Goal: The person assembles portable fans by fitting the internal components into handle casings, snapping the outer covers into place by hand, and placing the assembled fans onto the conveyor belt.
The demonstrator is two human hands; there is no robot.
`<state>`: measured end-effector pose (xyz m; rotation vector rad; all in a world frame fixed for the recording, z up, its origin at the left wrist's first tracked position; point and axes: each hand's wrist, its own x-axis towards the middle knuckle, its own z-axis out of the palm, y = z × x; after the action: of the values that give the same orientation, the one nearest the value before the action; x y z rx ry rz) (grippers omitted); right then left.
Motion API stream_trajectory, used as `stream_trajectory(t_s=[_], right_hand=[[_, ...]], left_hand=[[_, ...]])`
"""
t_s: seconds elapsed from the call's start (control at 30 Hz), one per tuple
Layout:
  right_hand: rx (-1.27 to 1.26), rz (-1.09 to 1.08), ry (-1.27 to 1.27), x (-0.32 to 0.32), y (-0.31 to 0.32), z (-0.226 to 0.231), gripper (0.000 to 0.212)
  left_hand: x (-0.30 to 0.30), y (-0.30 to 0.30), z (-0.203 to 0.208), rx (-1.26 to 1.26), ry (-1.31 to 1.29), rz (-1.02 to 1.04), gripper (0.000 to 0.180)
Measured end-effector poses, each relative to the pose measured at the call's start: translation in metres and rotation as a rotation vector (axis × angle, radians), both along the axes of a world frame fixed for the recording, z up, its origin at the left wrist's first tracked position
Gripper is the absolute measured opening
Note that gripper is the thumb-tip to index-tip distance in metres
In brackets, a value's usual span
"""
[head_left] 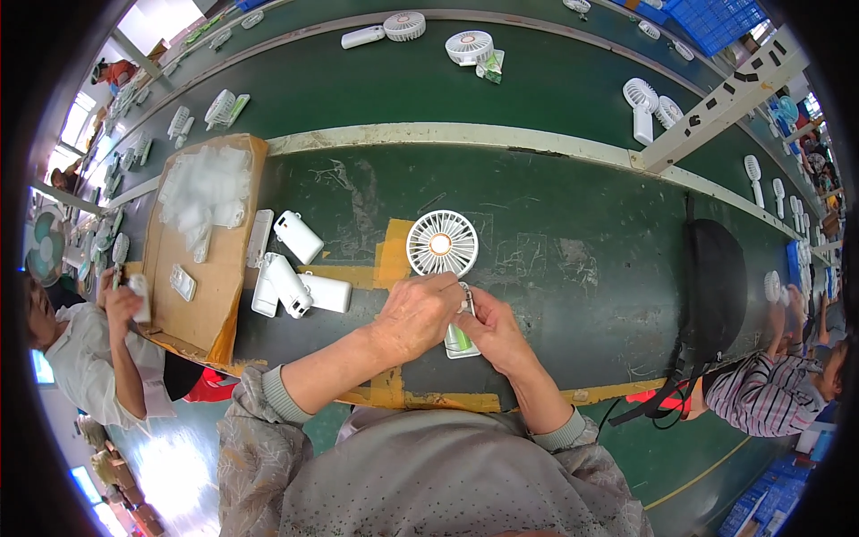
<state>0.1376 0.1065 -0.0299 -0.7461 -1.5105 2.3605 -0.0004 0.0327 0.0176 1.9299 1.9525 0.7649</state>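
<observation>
A white handheld fan (442, 243) lies in front of me, its round grille facing up and a pale orange disc at its centre. Its handle is uncovered on the near side, and a green battery (458, 339) shows inside. My left hand (418, 315) is closed at the fan's neck, its fingertips pinched together just below the grille. From the other side, my right hand (497, 329) grips the upper handle between thumb and fingers. Whatever small part may be between the fingertips is hidden. Left of my hands lie several white handle shells (297, 236), some overlapping.
A cardboard tray (210, 309) with clear plastic pieces (206, 192) stands at the left. On the right lies a black bag (716, 282) with straps. Beyond a pale rail (447, 134), a green conveyor belt (358, 85) carries more fans. People work on both sides.
</observation>
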Motion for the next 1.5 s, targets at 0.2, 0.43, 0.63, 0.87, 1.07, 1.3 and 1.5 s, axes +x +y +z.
stream_trajectory(t_s=[0.2,0.43,0.63,0.87,1.07,1.3,1.5], right_hand=[[-0.114,0.004,-0.010,0.000,0.000,0.003,0.032],[-0.107,-0.005,0.007,-0.001,0.000,0.000,0.032],[-0.095,-0.024,0.011,-0.001,-0.001,0.001,0.032],[-0.104,0.003,0.010,-0.001,0.000,0.002,0.032],[-0.124,-0.017,0.034,-0.001,0.001,0.003,0.030],[-0.130,0.090,0.032,0.000,0.009,0.002,0.024],[-0.156,0.071,0.031,-0.001,0.008,0.005,0.024]], left_hand=[[-0.002,0.000,0.002,-0.043,0.010,-0.020,0.005],[-0.003,0.005,0.004,-0.101,0.018,-0.038,0.005],[-0.005,0.006,0.001,-0.082,0.073,-0.037,0.001],[-0.003,0.008,0.009,-0.139,0.023,-0.017,0.004],[-0.004,-0.001,-0.002,-0.069,0.030,-0.012,0.006],[-0.003,-0.023,-0.001,-0.011,-0.289,0.156,0.017],[0.000,-0.024,-0.007,0.070,-0.241,0.185,0.019]])
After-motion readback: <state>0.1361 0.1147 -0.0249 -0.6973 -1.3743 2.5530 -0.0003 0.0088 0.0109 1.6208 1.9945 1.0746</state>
